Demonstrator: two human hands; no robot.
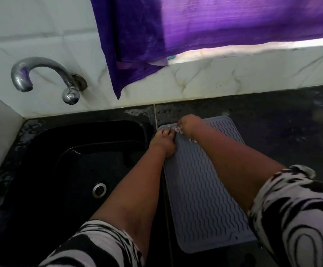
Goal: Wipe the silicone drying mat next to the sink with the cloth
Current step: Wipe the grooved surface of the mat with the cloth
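the dark speckled countertop (272, 122) looks wet near the back wall. a grey silicone drying mat (201, 189) with wavy ridges lies flat on it, just beside the black sink (47, 151) set into it.

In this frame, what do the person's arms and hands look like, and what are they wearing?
Both forearms are bare. The left hand and right hand show no gloves; rings or watches cannot be made out. Each arm ends in a loose sleeve pushed up near the elbow, white fabric with bold black swirling, zebra-like markings.
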